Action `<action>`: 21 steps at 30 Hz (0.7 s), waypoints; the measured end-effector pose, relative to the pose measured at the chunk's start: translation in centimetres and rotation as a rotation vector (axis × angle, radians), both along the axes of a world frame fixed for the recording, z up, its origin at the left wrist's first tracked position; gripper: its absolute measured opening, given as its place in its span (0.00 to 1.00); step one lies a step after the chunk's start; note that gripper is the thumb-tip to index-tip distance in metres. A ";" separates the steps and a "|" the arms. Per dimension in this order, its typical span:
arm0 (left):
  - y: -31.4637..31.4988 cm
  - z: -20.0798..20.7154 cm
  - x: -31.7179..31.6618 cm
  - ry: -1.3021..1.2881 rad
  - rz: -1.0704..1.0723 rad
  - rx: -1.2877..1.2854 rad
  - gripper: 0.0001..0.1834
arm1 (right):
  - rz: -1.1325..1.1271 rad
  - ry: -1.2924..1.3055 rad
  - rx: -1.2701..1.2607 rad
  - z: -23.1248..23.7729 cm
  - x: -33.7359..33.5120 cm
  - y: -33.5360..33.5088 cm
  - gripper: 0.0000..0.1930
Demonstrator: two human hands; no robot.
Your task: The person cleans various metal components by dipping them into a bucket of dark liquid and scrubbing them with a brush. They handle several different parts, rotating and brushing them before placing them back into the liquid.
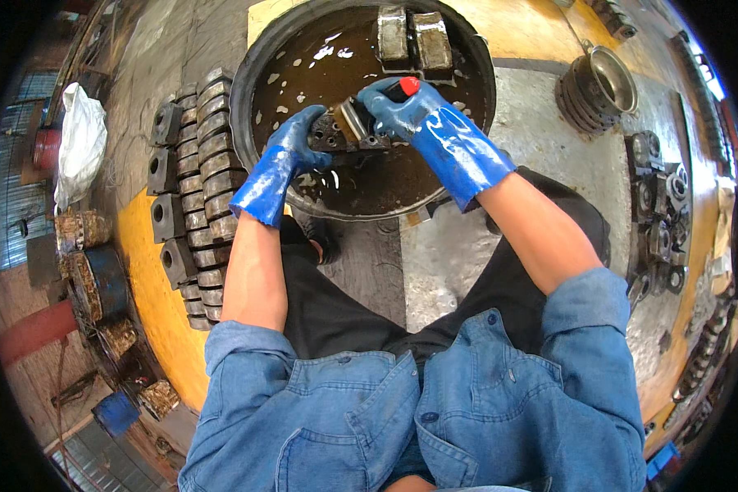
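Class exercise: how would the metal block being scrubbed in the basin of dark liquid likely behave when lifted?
The metal block is probably heavy for its size, being solid-looking and stiff. Wet from the dark liquid, it is likely slippery in the gloved left hand.

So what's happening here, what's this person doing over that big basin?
A person in blue rubber gloves crouches over a round black basin of dark brown liquid. The left hand steadies a metal block at the surface, while the right hand works a red-handled brush against it. Two more blocks sit at the far side of the basin, and rows of similar parts lie stacked to the left.
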State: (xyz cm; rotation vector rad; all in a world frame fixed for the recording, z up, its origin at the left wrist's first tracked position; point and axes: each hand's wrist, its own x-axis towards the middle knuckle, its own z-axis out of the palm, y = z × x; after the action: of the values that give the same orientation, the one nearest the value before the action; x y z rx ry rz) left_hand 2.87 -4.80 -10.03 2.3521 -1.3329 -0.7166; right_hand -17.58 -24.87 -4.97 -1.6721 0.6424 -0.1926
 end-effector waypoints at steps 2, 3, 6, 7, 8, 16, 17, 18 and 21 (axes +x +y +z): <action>-0.8 0.4 -0.3 -0.003 0.010 0.049 0.58 | -0.028 0.102 0.014 -0.9 -0.3 -0.2 0.13; -0.3 0.1 0.2 -0.005 0.030 0.065 0.58 | -0.064 0.062 0.029 -2.9 0.5 -0.5 0.12; 0.5 1.5 -0.6 -0.026 0.092 0.129 0.61 | -0.151 0.008 0.095 -1.9 0.7 0.1 0.13; 0.4 1.5 -0.5 -0.032 0.099 0.122 0.61 | -0.174 -0.081 0.066 -2.3 0.9 0.0 0.12; 0.5 1.5 -0.4 -0.037 0.105 0.116 0.62 | -0.199 -0.170 0.038 -2.6 1.3 -0.2 0.12; 1.1 0.4 0.8 -0.097 0.072 0.084 0.58 | -0.131 -0.301 -0.136 -5.4 2.1 0.3 0.11; 1.2 0.1 1.0 -0.134 0.078 0.079 0.58 | -0.103 -0.267 -0.207 -5.6 2.1 0.4 0.12; 1.2 -0.2 1.2 -0.172 0.085 0.074 0.57 | -0.074 -0.234 -0.279 -5.9 2.0 0.6 0.12; 2.0 -1.9 2.7 -0.267 0.067 0.018 0.51 | -0.015 -0.153 -0.380 -6.2 2.1 1.2 0.12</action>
State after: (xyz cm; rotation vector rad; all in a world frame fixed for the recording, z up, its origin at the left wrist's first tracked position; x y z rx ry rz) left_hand 5.60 -2.76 -11.88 2.5639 -1.3472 -0.4070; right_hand -15.44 -23.68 -11.13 -1.9933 0.5238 -0.4728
